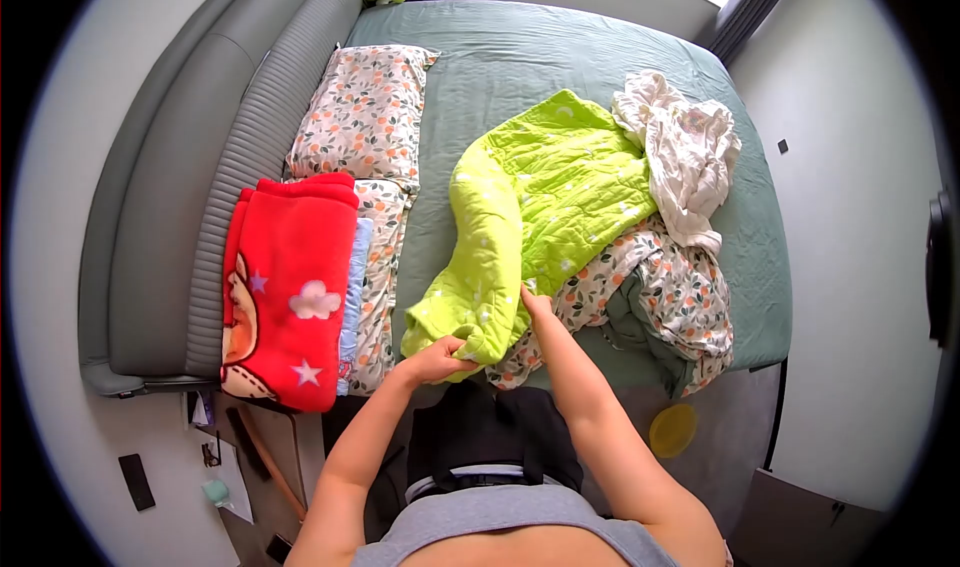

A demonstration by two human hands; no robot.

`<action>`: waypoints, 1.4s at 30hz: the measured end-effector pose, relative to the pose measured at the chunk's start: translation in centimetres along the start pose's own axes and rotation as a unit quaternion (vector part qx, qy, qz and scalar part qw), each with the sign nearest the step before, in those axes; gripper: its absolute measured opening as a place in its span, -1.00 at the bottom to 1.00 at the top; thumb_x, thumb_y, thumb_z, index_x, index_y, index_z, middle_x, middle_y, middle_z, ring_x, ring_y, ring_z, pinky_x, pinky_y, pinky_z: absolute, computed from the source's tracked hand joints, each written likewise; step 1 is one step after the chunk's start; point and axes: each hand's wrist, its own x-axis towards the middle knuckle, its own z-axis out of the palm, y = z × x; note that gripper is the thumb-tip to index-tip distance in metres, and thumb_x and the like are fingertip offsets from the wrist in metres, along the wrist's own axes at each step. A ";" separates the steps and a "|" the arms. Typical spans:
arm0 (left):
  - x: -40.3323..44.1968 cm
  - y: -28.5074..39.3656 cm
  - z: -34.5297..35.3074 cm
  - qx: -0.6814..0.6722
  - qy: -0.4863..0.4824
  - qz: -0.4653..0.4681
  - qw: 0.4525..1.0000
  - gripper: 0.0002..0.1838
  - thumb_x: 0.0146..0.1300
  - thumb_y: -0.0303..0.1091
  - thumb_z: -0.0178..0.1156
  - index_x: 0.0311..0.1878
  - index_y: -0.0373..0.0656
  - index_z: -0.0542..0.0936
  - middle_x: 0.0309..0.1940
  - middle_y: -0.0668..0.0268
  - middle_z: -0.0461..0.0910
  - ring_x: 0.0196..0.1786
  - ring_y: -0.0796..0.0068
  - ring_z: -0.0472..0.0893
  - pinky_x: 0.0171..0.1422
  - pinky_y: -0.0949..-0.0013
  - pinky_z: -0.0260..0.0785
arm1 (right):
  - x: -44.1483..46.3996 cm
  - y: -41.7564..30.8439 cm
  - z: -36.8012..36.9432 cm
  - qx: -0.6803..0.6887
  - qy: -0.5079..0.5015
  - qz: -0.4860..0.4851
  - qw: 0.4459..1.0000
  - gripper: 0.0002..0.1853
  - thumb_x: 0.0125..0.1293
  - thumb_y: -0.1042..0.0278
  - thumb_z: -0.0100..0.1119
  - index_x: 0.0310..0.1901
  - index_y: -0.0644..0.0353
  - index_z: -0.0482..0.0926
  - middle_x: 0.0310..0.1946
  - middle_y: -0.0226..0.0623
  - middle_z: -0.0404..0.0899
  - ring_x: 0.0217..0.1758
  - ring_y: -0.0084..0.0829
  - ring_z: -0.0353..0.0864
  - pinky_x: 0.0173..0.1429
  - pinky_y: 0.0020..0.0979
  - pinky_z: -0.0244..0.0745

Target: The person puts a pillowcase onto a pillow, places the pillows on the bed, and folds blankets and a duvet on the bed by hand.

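A lime-green quilt (575, 172) with small white patterns lies spread and partly folded over the middle of the bed. My left hand (438, 361) grips its near edge at the lower left, the fingers partly covered by fabric. A little to the right, my right hand (535, 303) is at the quilt's near right side, its fingers hidden under the cloth. Beside the quilt on the right are a crumpled white cloth (685, 152) and a bunched orange-patterned cover (685, 297).
A folded red blanket (290, 297) lies over a patterned pillow at the left, with another pillow (360, 112) behind it. The grey headboard (160, 197) borders the green-sheeted bed (500, 47). A yellow round object (673, 429) is on the floor.
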 end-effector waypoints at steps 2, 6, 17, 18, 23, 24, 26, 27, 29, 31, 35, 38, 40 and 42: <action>-1.9 -0.1 -1.1 -0.006 -0.035 -0.024 0.999 -0.77 0.04 -0.43 0.22 -0.19 -0.23 0.58 -0.36 0.49 0.56 -0.28 0.71 0.44 -0.13 0.56 0.28 | -3.0 0.0 -2.5 0.009 0.006 0.071 0.997 0.19 -0.12 -0.38 0.18 0.32 0.31 -0.20 0.28 0.03 0.03 0.31 -0.06 0.09 0.24 0.02 0.08; -4.6 -3.5 -2.7 -0.067 0.033 -0.062 0.995 -0.71 -0.03 -0.39 0.26 -0.18 -0.22 0.58 -0.36 0.44 0.59 -0.28 0.67 0.49 -0.15 0.53 0.32 | -8.3 0.0 -4.7 0.088 -0.177 0.070 0.978 -0.10 0.11 -0.09 0.15 0.34 0.12 -0.11 0.29 -0.06 0.04 0.33 -0.10 0.08 0.31 0.03 0.02; -8.7 -11.8 -5.5 0.307 0.407 -0.219 0.832 -0.61 -0.12 -0.15 0.23 -0.28 -0.25 0.55 -0.33 0.03 0.57 -0.23 0.04 0.54 -0.14 0.16 0.37 | -3.3 -5.4 -7.1 -0.063 0.131 -0.119 0.982 -0.19 0.08 -0.22 0.10 0.16 0.36 0.26 0.14 -0.05 0.29 0.16 -0.20 0.32 0.16 -0.23 0.26; -8.3 -13.5 -4.9 0.281 0.407 -0.205 0.845 -0.56 -0.11 -0.08 0.25 -0.26 -0.26 0.54 -0.33 0.03 0.57 -0.23 0.06 0.55 -0.13 0.18 0.37 | -0.9 -5.8 -7.5 -0.070 0.148 -0.114 0.980 -0.16 0.04 -0.24 0.12 0.14 0.37 0.26 0.13 -0.01 0.31 0.15 -0.15 0.34 0.14 -0.25 0.28; -2.8 -15.0 -3.1 0.123 0.471 -0.191 0.853 -0.50 0.00 -0.06 0.22 -0.13 -0.30 0.49 -0.21 0.04 0.55 -0.11 0.12 0.53 -0.07 0.24 0.34 | 3.4 -9.2 -8.7 -0.192 0.160 -0.129 0.960 -0.36 0.00 -0.13 0.17 -0.13 0.38 0.50 -0.15 0.00 0.53 -0.06 -0.10 0.51 0.00 -0.26 0.38; -1.7 -15.9 -3.1 0.116 0.475 -0.213 0.846 -0.51 0.01 -0.09 0.20 -0.10 -0.30 0.47 -0.18 0.02 0.53 -0.08 0.11 0.51 -0.05 0.24 0.32 | 4.0 -9.3 -8.7 -0.200 0.183 -0.155 0.950 -0.49 0.00 -0.05 0.19 -0.32 0.36 0.56 -0.30 -0.02 0.58 -0.17 -0.12 0.55 -0.09 -0.21 0.40; 1.1 -17.7 -3.6 0.106 0.481 -0.223 0.841 -0.51 0.05 -0.18 0.15 -0.01 -0.30 0.40 -0.10 -0.03 0.48 -0.01 0.07 0.46 0.01 0.22 0.28 | 4.4 -9.8 -9.7 -0.178 0.142 -0.250 0.941 -0.61 0.07 0.07 0.17 -0.44 0.34 0.50 -0.50 -0.19 0.50 -0.43 -0.27 0.45 -0.27 -0.28 0.35; 2.2 -14.1 -2.9 0.095 0.518 -0.174 0.832 -0.57 0.11 -0.24 0.10 0.00 -0.30 0.39 -0.12 -0.01 0.49 -0.03 0.08 0.47 0.00 0.24 0.28 | 4.3 -10.1 -10.4 -0.166 0.121 -0.295 0.933 -0.65 0.11 0.13 0.17 -0.50 0.33 0.48 -0.60 -0.27 0.47 -0.56 -0.35 0.40 -0.36 -0.31 0.32; 3.6 -10.1 -2.6 0.029 0.584 -0.026 0.811 -0.63 0.19 -0.34 0.02 0.03 -0.31 0.39 -0.14 0.11 0.51 -0.09 0.26 0.50 -0.01 0.34 0.28 | 1.4 -11.3 -13.2 -0.020 0.055 -0.453 0.889 -0.73 0.18 0.31 0.11 -0.58 0.29 0.39 -0.69 -0.40 0.34 -0.64 -0.55 0.24 -0.48 -0.42 0.19; 3.6 -8.2 -2.8 0.007 0.641 0.084 0.763 -0.71 0.17 -0.42 0.02 -0.05 -0.31 0.44 -0.18 0.24 0.53 -0.17 0.45 0.47 -0.07 0.42 0.28 | -5.9 -12.3 -19.1 0.131 0.042 -0.469 0.872 -0.75 0.20 0.38 0.06 -0.60 0.28 0.41 -0.68 -0.54 0.29 -0.59 -0.67 0.18 -0.50 -0.57 0.10; 0.7 -12.3 -4.1 0.026 0.708 0.048 0.704 -0.73 0.05 -0.41 -0.04 -0.23 -0.31 0.54 -0.35 0.18 0.59 -0.32 0.39 0.54 -0.21 0.39 0.33 | -10.2 -4.6 -31.3 0.364 0.065 -0.438 0.819 -0.79 0.24 0.39 0.03 -0.54 0.24 0.47 -0.64 -0.58 0.34 -0.57 -0.72 0.21 -0.43 -0.64 0.10; -0.8 -13.8 -0.7 0.113 0.574 -0.242 0.774 -0.70 -0.03 -0.31 0.02 -0.26 -0.27 0.57 -0.36 0.08 0.59 -0.29 0.24 0.57 -0.18 0.30 0.35 | -7.1 7.0 -37.8 0.387 0.125 -0.333 0.851 -0.83 0.24 0.38 0.03 -0.44 0.24 0.52 -0.59 -0.55 0.39 -0.56 -0.72 0.26 -0.46 -0.64 0.13; 0.0 -19.9 0.7 0.173 0.387 -0.401 0.813 -0.66 -0.05 -0.25 0.08 -0.23 -0.25 0.56 -0.26 0.03 0.57 -0.18 0.17 0.55 -0.07 0.25 0.34 | -4.1 13.9 -39.6 0.290 0.167 -0.203 0.920 -0.83 0.23 0.35 0.04 -0.39 0.26 0.54 -0.55 -0.52 0.43 -0.54 -0.70 0.30 -0.45 -0.63 0.17; 2.6 -19.9 2.8 0.234 0.344 -0.435 0.799 -0.60 -0.04 -0.22 0.11 -0.12 -0.23 0.51 -0.13 0.02 0.51 -0.05 0.14 0.49 0.04 0.22 0.31 | -1.8 16.6 -40.5 0.172 0.212 -0.125 0.954 -0.80 0.21 0.31 0.06 -0.31 0.30 0.55 -0.51 -0.48 0.46 -0.51 -0.66 0.35 -0.41 -0.61 0.24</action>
